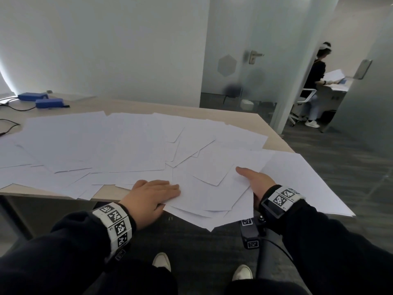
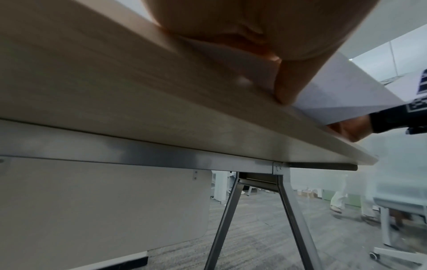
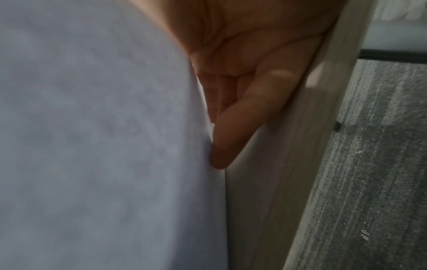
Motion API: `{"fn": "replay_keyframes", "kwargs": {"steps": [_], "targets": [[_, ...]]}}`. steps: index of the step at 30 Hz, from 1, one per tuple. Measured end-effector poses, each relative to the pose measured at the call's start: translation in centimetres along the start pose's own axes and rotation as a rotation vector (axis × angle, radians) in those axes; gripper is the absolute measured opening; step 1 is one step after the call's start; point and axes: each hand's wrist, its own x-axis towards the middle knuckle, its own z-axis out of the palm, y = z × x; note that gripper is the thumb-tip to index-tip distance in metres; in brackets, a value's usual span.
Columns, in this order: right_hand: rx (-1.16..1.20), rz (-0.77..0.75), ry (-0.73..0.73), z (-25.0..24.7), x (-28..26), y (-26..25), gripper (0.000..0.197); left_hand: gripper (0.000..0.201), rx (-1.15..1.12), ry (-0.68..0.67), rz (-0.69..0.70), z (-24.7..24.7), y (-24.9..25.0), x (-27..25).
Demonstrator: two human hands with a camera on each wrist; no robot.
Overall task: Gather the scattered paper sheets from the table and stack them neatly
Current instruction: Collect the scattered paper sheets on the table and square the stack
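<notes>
Several white paper sheets (image 1: 119, 141) lie spread and overlapping over the light wood table (image 1: 274, 133). A fanned bunch of sheets (image 1: 208, 199) overhangs the front edge. My left hand (image 1: 153, 194) rests flat on its left side with fingers straight; its thumb (image 2: 291, 82) lies against the table edge (image 2: 115, 91) beside the paper (image 2: 342, 95). My right hand (image 1: 255, 179) grips the bunch from the right, thumb on top. In the right wrist view its fingers (image 3: 242, 109) sit under the paper (image 3: 92, 127), next to the table edge (image 3: 289, 164).
A large sheet (image 1: 308, 184) hangs off the table's right corner. Two blue boxes (image 1: 50, 102) and black cables (image 1: 10, 124) sit at the far left. A person (image 1: 316, 77) sits at another desk beyond a glass door (image 1: 244, 60). Metal table legs (image 2: 221, 219) stand below.
</notes>
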Motion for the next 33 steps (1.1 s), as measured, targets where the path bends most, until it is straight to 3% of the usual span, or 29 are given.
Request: {"fn": "replay_keyframes", "kwargs": {"steps": [6,10,16,21,24,27,30,33], "targets": [[-0.067,0.021,0.026,0.0,0.7,0.0,0.032,0.066,-0.143,-0.016,0.112,0.1,-0.9,-0.3],[-0.044,0.029,0.005,0.2,0.3,0.1,0.02,0.057,-0.245,0.121,0.176,0.4,-1.1,-0.2],[-0.11,0.001,-0.06,0.4,0.0,-0.1,0.004,0.051,-0.243,0.108,0.284,0.7,2.0,1.2],[-0.26,-0.009,-0.044,-0.7,1.8,0.9,0.018,0.052,-0.152,0.035,0.234,1.1,2.7,1.3],[-0.218,-0.024,-0.045,-1.8,3.0,1.5,0.017,0.068,-0.073,0.002,0.11,-0.1,2.9,1.2],[-0.19,-0.028,0.005,-2.7,1.6,0.7,0.035,0.08,-0.053,0.0,0.007,-0.9,3.3,1.3],[-0.188,-0.046,0.075,-4.4,1.0,0.3,0.028,0.08,-0.04,-0.005,0.004,-1.0,4.3,1.7],[-0.17,-0.077,0.13,-6.4,0.3,0.2,0.009,0.089,-0.038,-0.049,0.013,-1.3,6.0,2.4]]}}
